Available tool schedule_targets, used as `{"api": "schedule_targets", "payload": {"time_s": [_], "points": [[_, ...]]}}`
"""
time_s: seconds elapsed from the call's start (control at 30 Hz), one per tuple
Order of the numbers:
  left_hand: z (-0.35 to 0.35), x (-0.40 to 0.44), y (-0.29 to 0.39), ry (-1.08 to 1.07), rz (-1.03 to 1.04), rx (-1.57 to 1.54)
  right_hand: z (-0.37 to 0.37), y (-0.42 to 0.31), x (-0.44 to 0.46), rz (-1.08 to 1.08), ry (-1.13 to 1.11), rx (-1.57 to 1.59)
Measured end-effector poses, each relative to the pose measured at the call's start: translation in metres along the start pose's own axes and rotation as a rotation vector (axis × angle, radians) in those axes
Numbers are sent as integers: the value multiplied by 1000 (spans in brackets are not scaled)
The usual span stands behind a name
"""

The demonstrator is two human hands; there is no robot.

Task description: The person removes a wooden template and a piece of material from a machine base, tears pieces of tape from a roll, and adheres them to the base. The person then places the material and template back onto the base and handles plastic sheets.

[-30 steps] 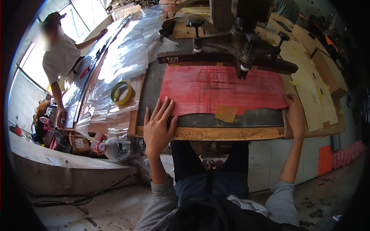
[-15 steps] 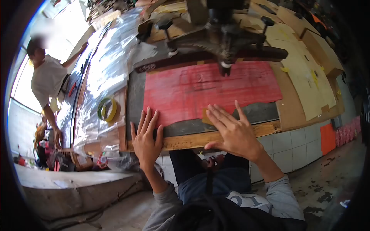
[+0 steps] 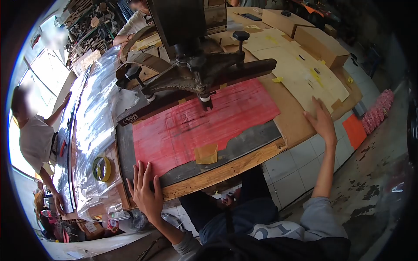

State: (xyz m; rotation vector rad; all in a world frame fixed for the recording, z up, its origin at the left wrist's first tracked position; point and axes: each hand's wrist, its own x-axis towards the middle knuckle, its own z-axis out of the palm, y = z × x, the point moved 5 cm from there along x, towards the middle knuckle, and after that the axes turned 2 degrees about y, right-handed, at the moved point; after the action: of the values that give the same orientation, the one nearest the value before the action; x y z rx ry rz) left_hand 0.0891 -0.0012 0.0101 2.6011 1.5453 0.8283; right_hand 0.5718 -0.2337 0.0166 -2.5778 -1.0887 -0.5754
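A red sheet (image 3: pixel 174 139) with dark streaks lies on a dark grey board (image 3: pixel 252 138) with a wooden front edge (image 3: pixel 226 169). Fingers apart, my left hand (image 3: pixel 147 191) rests at the board's front left corner, its fingertips by the sheet's lower left corner. A piece of tan tape (image 3: pixel 206 154) sits at the sheet's front edge. My right hand (image 3: pixel 323 122) is off to the right, fingers spread and holding nothing, by the edge of the brown board beneath the cream paper (image 3: pixel 300 65). Over the sheet's back edge stands a dark metal clamp bar (image 3: pixel 248 67).
A roll of yellow tape (image 3: pixel 102 168) lies on clear plastic sheeting (image 3: pixel 98 117) at left. A person in a white shirt (image 3: pixel 37 139) stands beyond it. Cardboard boxes (image 3: pixel 322 45), a phone (image 3: pixel 251 17) and an orange sheet (image 3: pixel 356 131) are at right. Another person's arm shows behind the clamp.
My right hand has left the tan tape and moved right to the brown board's edge. My left hand stays by the sheet's left corner. The view has turned and shifted right.
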Motion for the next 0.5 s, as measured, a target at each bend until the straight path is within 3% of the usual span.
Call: {"api": "schedule_targets", "payload": {"time_s": [0.1,0.2,0.3,0.4,0.5], "points": [[-1,-2,-2,6,-4,12,-13,-21,7,13,-126,7],[-1,-2,-2,3,-2,21,-5,-37,21,8,-198,-207],[-1,-1,-2,2,-2,6,3,-49,29,-234,187,-356],[-2,-2,-1,13,14,-1,-1,-39,55,-119,-92,-410],[-3,-2,-2,18,3,-1,-41,-18,90,-45,128,-408]]}}
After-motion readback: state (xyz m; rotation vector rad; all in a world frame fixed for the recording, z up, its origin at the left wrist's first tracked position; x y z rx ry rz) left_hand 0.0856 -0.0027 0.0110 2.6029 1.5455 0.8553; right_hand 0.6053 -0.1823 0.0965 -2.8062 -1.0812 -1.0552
